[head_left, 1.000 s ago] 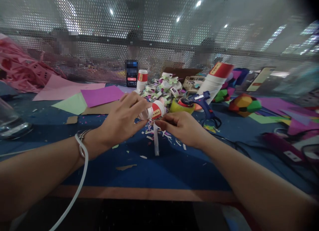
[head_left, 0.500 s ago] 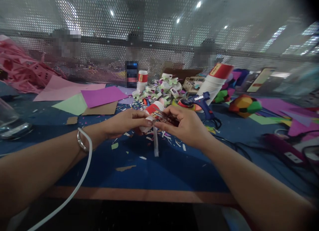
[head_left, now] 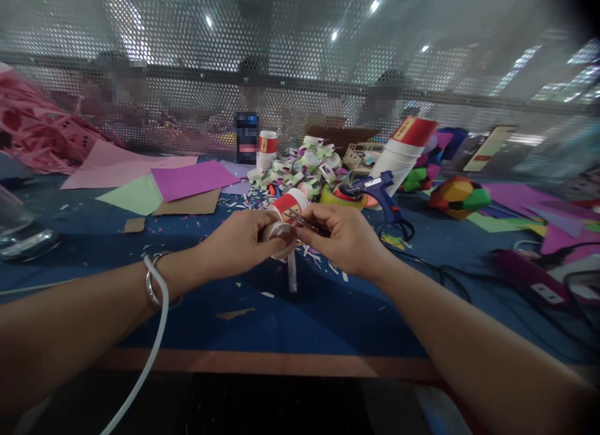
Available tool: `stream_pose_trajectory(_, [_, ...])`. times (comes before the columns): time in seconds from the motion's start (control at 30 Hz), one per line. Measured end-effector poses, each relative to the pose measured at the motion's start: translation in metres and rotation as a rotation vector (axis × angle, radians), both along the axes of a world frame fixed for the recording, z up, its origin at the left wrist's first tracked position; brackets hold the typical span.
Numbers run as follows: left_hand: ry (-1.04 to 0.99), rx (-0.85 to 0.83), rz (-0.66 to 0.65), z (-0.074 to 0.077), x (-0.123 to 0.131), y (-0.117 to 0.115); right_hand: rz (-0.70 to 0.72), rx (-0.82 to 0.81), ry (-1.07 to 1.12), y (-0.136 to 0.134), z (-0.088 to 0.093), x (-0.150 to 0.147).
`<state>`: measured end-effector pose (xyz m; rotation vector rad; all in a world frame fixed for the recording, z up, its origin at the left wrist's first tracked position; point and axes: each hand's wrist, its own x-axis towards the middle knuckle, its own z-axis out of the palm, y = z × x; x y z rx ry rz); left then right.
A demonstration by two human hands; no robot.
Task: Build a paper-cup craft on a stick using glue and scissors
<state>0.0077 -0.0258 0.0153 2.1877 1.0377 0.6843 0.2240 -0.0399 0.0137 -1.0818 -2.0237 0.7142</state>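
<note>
My left hand (head_left: 241, 240) is closed around a small round white piece (head_left: 278, 232) that looks like the base of a paper cup. In my right hand (head_left: 349, 240) is a pair of scissors (head_left: 302, 220), its dark blades pointing left over the white piece; my fingers hide the handles. Just behind both hands lies a red and white paper cup (head_left: 288, 202). Below them a translucent stick (head_left: 292, 275), like a glue stick, rests on the blue table (head_left: 319, 322) among paper scraps.
Beyond my hands is a pile of cut cup pieces (head_left: 316, 163). To the right are a blue glue gun (head_left: 385, 194), a tilted cup stack (head_left: 400, 154), a multicoloured ball (head_left: 459, 197) and a purple power strip (head_left: 529, 279). Coloured paper (head_left: 194, 179) and a drinking glass (head_left: 23, 229) stand left.
My left hand has turned and shifted slightly, and the white piece now shows its round face more. The scissors stay close to it in my right hand.
</note>
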Motion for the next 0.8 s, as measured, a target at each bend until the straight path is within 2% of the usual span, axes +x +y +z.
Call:
stream_pose_trajectory(0.13, [-0.005, 0.074, 0.007, -0.002, 0.0, 0.001, 0.024, -0.087, 0.048, 0.002, 0.0, -0.002])
stream_pose_trajectory(0.47, [-0.161, -0.195, -0.182, -0.006, -0.002, 0.008, 0.089, -0.268, 0.153, 0.001, 0.008, 0.0])
stream_pose_trajectory(0.67, [-0.177, -0.27, -0.305, 0.001, -0.006, 0.009, 0.2, -0.347, 0.188, -0.004, 0.017, 0.0])
stream_pose_trajectory(0.8, [-0.233, -0.301, -0.315, 0.001, -0.004, 0.008, 0.232, -0.355, 0.19, -0.004, 0.02, 0.001])
